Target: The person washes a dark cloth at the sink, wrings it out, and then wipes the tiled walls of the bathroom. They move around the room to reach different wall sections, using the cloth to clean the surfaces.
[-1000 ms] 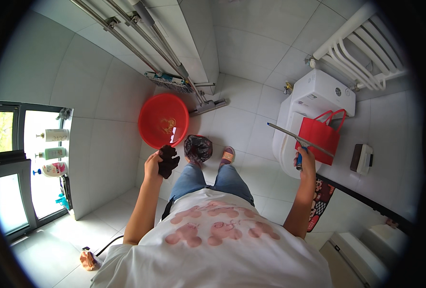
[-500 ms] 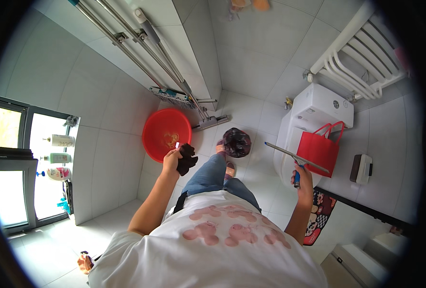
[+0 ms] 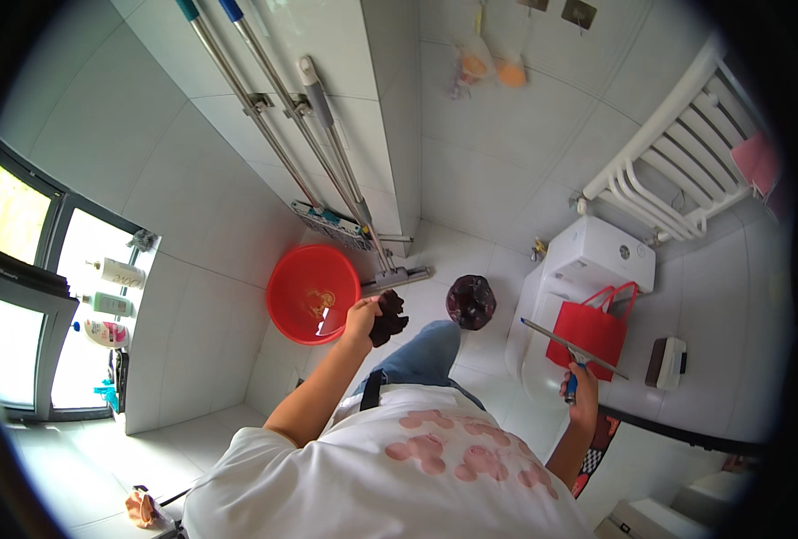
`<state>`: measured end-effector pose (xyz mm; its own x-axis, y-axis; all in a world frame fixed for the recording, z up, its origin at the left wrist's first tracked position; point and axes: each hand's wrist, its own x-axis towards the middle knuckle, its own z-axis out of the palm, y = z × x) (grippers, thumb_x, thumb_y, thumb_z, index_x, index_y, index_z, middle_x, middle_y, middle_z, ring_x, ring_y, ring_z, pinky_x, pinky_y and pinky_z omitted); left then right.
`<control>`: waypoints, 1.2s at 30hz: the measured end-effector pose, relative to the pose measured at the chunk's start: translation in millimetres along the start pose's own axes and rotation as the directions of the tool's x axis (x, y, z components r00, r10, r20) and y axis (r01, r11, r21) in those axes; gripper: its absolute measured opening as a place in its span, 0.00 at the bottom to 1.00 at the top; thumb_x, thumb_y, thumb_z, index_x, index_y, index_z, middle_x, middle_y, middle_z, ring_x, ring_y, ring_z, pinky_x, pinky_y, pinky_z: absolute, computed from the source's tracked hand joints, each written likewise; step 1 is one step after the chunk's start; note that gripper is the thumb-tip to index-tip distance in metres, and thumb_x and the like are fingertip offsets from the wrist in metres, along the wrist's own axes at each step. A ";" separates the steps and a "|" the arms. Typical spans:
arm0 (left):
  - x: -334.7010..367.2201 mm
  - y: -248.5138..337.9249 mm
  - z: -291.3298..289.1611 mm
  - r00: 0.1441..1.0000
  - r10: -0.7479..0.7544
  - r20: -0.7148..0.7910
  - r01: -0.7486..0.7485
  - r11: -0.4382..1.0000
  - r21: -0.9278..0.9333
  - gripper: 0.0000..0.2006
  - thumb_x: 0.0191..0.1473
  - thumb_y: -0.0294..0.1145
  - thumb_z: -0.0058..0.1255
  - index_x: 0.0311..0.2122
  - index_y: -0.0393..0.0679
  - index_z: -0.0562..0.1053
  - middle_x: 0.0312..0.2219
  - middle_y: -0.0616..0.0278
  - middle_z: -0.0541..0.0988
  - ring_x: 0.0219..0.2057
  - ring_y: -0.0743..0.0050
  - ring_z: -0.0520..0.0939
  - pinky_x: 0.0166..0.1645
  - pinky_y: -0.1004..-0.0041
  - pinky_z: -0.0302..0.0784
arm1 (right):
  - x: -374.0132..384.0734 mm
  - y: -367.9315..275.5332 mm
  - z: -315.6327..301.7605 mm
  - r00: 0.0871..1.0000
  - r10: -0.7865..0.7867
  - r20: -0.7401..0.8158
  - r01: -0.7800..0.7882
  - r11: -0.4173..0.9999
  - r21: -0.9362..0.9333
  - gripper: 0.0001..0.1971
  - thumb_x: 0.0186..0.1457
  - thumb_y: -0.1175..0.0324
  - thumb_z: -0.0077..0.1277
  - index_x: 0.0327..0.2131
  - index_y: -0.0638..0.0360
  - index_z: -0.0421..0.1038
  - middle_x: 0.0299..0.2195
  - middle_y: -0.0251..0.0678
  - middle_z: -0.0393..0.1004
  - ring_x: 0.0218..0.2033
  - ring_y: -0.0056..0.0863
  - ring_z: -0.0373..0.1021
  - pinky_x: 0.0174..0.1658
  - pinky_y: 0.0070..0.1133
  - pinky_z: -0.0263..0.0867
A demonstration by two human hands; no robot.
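My left hand [image 3: 360, 322] is closed on a crumpled dark brown cloth [image 3: 388, 322], held near the right rim of a red basin [image 3: 282, 292]. A small white piece [image 3: 330, 321], too unclear to name, shows on the hand's other side. In my right hand [image 3: 584, 395] is a squeegee [image 3: 551, 338], its fingers wrapped round the blue handle and its long blade pointing up to the left. That blade passes in front of a red tote bag [image 3: 596, 328], which rests on the white toilet [image 3: 529, 337].
Several long-handled mops [image 3: 277, 85] lean on the left wall. A bin lined with a black bag [image 3: 471, 303] stands on the floor ahead. At right are a white towel radiator [image 3: 659, 153] and a wall-mounted box [image 3: 666, 363]. Bottles [image 3: 107, 303] line the windowsill at left.
My view has shifted, and I stand closer to the bin. My left hand with the cloth has moved right past the basin's rim. The right hand still grips the squeegee.
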<state>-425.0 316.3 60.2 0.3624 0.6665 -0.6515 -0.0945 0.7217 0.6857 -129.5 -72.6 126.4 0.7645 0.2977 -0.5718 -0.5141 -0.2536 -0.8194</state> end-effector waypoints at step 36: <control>0.4 78.6 -192.3 0.945 0.035 -0.325 -0.178 0.888 -0.424 0.11 0.57 0.39 0.44 0.36 0.43 0.73 0.30 0.56 0.78 0.31 0.58 0.81 0.36 0.60 0.79 | 52.7 24.2 335.7 0.730 0.362 0.580 0.064 0.809 -0.584 0.10 0.56 0.66 0.57 0.31 0.61 0.68 0.21 0.34 0.71 0.16 0.23 0.67 0.19 0.24 0.64</control>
<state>-610.6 409.2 51.5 0.0380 0.7158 -0.6973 -0.5418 0.6011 0.5875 -232.3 245.9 62.7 0.1461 0.6597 -0.7372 -0.1401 -0.7239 -0.6755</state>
